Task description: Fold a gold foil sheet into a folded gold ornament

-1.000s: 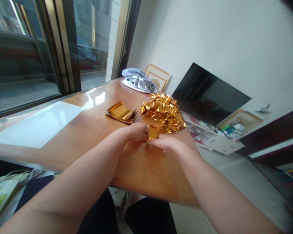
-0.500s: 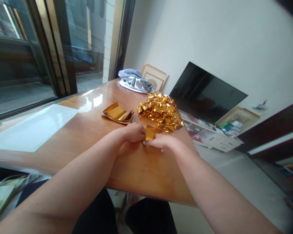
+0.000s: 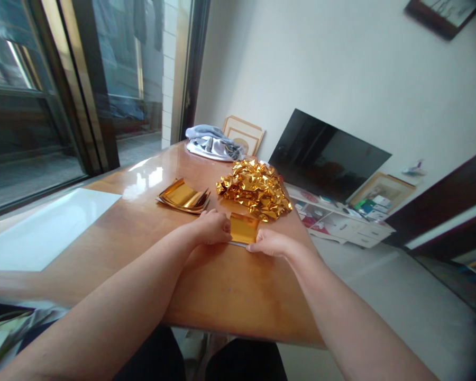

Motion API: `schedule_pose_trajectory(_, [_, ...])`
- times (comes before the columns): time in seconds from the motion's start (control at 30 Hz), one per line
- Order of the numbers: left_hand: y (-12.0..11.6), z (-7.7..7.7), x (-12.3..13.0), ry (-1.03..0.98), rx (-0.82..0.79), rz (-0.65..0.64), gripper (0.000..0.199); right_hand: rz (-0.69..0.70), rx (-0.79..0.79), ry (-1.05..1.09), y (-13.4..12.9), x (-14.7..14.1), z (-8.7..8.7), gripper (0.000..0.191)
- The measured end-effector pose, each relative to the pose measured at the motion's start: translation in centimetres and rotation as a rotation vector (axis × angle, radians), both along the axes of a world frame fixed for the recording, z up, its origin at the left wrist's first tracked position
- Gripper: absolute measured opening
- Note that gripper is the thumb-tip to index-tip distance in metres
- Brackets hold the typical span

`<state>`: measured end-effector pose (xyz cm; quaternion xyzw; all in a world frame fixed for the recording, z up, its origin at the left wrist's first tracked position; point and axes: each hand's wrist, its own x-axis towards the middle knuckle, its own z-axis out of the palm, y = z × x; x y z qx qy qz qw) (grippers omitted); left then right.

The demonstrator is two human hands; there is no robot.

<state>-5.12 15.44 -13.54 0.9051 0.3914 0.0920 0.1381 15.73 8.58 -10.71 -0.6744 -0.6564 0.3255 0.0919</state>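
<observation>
Between my two hands is a sheet of gold foil paper (image 3: 243, 228), its shiny side up and a pale strip along its near edge. My left hand (image 3: 214, 227) is closed on its left side, the fingers curled. On the right side, my right hand (image 3: 267, 242) pinches the near corner with the thumb. A stack of gold foil sheets (image 3: 182, 197) with upturned edges lies just beyond my left hand. Behind the held sheet rises a heap of folded gold foil pieces (image 3: 256, 188).
The wooden table (image 3: 222, 296) ends close to my lap. A white sheet (image 3: 51, 227) lies at its left, and folded cloth (image 3: 212, 143) sits at the far end. Past the right edge stand a television (image 3: 329, 153) and a low white cabinet (image 3: 341, 226).
My hands have moved apart, and more of the gold sheet shows between them. The camera view has tilted up a little, so the scene sits lower.
</observation>
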Motion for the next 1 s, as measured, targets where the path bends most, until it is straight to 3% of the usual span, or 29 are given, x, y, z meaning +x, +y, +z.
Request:
schedule_pose_trajectory(0.17, [-0.3,0.3,0.0,0.009,0.024,-0.001,0.020,0.009,-0.085,-0.066,-0.9,2.9,-0.3,0.030])
schedule_pose_trajectory(0.27, [-0.4,0.4,0.0,0.020,0.034,-0.011,0.019,-0.066,0.136,0.091,-1.1,3.4,-1.1,0.018])
schedule_pose_trajectory(0.37, [-0.4,0.3,0.1,0.024,0.035,-0.027,0.017,-0.102,0.306,0.083,-0.9,2.8,-2.4,0.009])
schedule_pose_trajectory(0.53, [-0.4,0.2,0.1,0.028,0.048,-0.025,0.013,-0.091,0.229,0.088,-0.6,2.0,-3.9,0.006])
schedule_pose_trajectory(0.73, [-0.3,0.1,0.0,-0.013,0.041,-0.019,0.012,-0.102,0.167,0.176,-0.9,2.2,-3.5,0.006])
schedule_pose_trajectory(0.87, [0.3,-0.3,0.2,-0.201,-0.004,0.070,0.011,-0.147,0.196,0.330,-1.3,1.7,-2.5,0.010])
schedule_pose_trajectory(1.0, [0.4,-0.1,0.4,-0.618,-0.189,0.309,0.039,-0.293,0.291,0.556,-1.4,1.2,-2.4,0.017])
